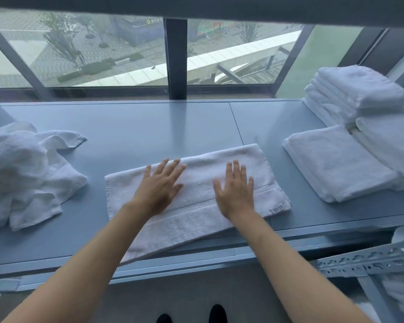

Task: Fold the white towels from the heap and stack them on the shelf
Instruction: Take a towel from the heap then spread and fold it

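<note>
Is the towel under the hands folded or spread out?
Only partly folded: the towel lies flat under left hand and right hand, wider than the folded towel beside it.

A wide window [98, 57] shows thin trees [63, 43] and paving [54, 64] outside. A dark post [175, 59] divides it. Black shoe tips [217, 314] show below.
</note>
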Demonstrator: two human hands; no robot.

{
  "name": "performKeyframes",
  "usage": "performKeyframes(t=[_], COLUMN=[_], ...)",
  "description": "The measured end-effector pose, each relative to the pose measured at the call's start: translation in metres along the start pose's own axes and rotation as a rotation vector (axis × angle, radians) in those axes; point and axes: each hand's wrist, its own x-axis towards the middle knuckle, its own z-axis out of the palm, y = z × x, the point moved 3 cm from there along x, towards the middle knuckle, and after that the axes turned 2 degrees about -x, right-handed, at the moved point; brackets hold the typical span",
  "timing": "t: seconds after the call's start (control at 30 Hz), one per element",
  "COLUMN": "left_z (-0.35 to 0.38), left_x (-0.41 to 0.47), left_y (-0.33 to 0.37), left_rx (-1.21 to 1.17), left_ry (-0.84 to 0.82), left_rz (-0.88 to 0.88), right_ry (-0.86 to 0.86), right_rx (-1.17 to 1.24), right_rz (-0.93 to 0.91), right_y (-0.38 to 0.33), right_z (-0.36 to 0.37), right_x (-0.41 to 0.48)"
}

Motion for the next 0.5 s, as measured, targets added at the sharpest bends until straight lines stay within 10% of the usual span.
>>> performKeyframes(t=[0.2, 0.5], left_z=[0.02, 0.033], left_x=[0.012, -0.036], left_y=[-0.005, 0.029], left_rx=[-0.009, -0.011], left_ry=[-0.046, -0.054], left_rz=[0.102, -0.264], right_ry=[0.001, -0.137], right_rx=[0.035, -0.117], right_rz=[0.119, -0.387], right_y=[-0.029, 0.016], right_z=[0.045, 0.035], right_x=[-0.054, -0.01])
